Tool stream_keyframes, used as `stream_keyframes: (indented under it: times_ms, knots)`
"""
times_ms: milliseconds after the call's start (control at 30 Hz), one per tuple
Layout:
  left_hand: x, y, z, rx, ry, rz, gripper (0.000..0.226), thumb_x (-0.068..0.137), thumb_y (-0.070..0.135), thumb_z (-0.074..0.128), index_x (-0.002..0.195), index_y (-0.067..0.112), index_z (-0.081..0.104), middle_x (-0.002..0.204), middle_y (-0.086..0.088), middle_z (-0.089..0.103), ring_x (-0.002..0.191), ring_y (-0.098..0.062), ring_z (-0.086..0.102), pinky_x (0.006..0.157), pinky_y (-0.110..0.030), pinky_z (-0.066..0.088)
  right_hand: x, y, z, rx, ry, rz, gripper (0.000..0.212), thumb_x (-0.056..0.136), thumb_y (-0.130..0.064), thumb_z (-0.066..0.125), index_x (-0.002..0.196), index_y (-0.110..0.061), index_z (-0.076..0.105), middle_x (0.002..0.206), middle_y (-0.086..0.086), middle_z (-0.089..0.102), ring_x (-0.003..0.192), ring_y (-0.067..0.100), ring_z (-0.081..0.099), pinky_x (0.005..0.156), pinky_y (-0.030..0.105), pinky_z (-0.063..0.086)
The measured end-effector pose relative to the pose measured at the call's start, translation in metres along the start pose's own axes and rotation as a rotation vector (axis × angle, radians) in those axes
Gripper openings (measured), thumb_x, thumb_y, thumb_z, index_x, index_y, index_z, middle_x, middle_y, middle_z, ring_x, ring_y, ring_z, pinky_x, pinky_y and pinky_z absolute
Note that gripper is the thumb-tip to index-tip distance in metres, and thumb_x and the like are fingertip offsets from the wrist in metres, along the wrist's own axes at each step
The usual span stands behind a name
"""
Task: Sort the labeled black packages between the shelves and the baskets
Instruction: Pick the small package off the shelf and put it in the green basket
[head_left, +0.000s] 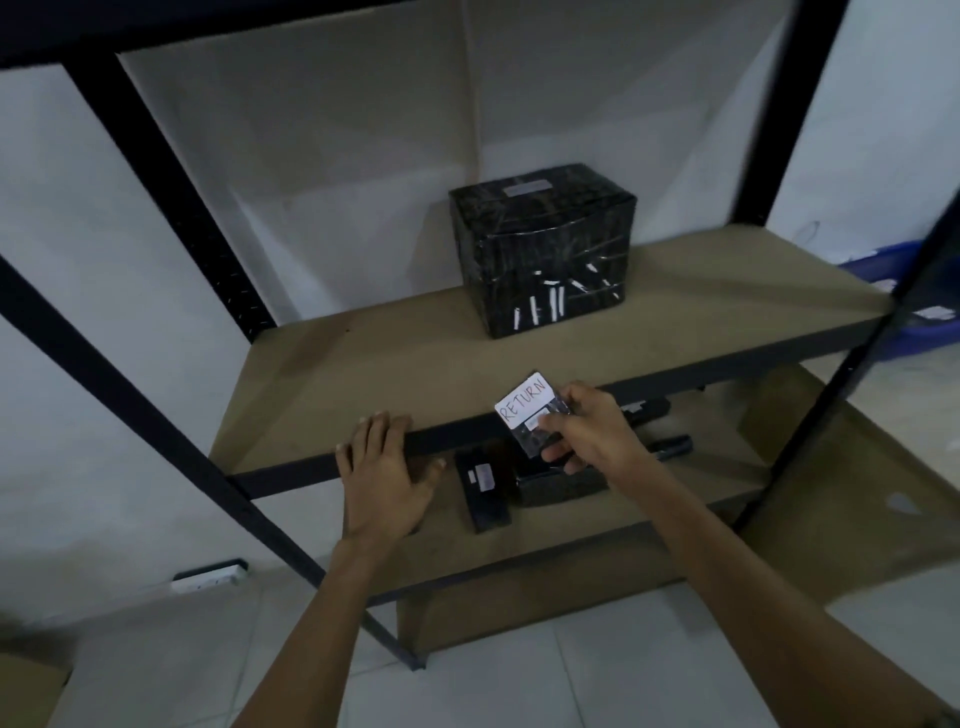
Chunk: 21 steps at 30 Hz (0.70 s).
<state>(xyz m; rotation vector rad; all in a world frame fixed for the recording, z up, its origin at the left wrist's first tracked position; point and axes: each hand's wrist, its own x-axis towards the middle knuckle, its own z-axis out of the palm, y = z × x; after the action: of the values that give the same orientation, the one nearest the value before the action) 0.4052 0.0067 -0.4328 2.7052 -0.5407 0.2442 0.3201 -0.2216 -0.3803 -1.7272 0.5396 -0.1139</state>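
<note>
Thumb and fingers of the right hand (587, 431) pinch a small package (525, 415) just in front of the shelf's (363, 374) front edge, right of its middle. Its white label reads RETURN. The left hand (384, 467) rests flat on that edge, fingers straight, holding nothing. A big box (540, 254) stands upright toward the shelf's back edge, right of centre. On the lower shelf (691, 488) a flat package (485, 493) lies near the front edge, with a second package (558, 486) just beside it under the right hand. A blue basket (878, 270) shows beyond the right post (787, 104).
</note>
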Motion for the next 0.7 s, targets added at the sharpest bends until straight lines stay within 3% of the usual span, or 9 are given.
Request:
stream_keyframes:
  times_ms: [133, 233, 300, 433, 700]
  knots:
    - [-0.022, 0.046, -0.005, -0.205, -0.077, -0.005, 0.053, 0.087, 0.036, 0.066, 0.132, 0.012, 0.054, 0.148, -0.011, 0.040, 0.140, -0.025, 0.029, 0.113, -0.038, 0.030, -0.035, 0.022, -0.049, 0.135, -0.025, 0.054, 0.009, 0.087, -0.011, 0.062, 0.094, -0.015, 0.057, 0.083, 0.006, 0.072, 0.056, 0.017, 0.068, 0.041, 0.025, 0.048]
    - [-0.043, 0.093, -0.010, -0.254, -0.187, 0.061, 0.038, 0.089, 0.028, 0.065, 0.121, 0.008, 0.061, 0.132, -0.006, 0.052, 0.124, -0.021, 0.047, 0.095, -0.024, 0.037, -0.066, 0.037, -0.082, 0.175, 0.004, 0.041, 0.009, 0.086, -0.011, 0.064, 0.092, -0.016, 0.059, 0.083, 0.006, 0.073, 0.060, 0.018, 0.069, 0.042, 0.023, 0.045]
    - [-0.057, 0.121, -0.011, -0.228, -0.215, 0.135, 0.034, 0.088, 0.030, 0.066, 0.118, 0.013, 0.062, 0.119, 0.001, 0.057, 0.112, -0.017, 0.054, 0.085, -0.024, 0.040, -0.089, 0.044, -0.102, 0.205, 0.038, 0.029, 0.009, 0.086, -0.011, 0.065, 0.090, -0.017, 0.060, 0.082, 0.004, 0.073, 0.058, 0.015, 0.068, 0.041, 0.022, 0.043]
    - [-0.076, 0.164, -0.008, -0.286, -0.255, 0.207, 0.037, 0.087, 0.034, 0.068, 0.118, 0.016, 0.062, 0.112, 0.008, 0.055, 0.103, -0.010, 0.055, 0.088, -0.027, 0.047, -0.133, 0.057, -0.138, 0.247, 0.093, 0.022, 0.008, 0.088, -0.013, 0.064, 0.095, -0.016, 0.062, 0.090, 0.004, 0.073, 0.065, 0.015, 0.070, 0.045, 0.022, 0.047]
    - [-0.120, 0.247, 0.010, -0.401, -0.375, 0.373, 0.037, 0.087, 0.037, 0.066, 0.120, 0.020, 0.062, 0.119, 0.009, 0.057, 0.109, -0.007, 0.054, 0.091, -0.026, 0.046, -0.216, 0.093, -0.202, 0.328, 0.305, -0.013, 0.008, 0.087, -0.011, 0.064, 0.094, -0.007, 0.063, 0.088, 0.007, 0.074, 0.063, 0.018, 0.068, 0.047, 0.024, 0.047]
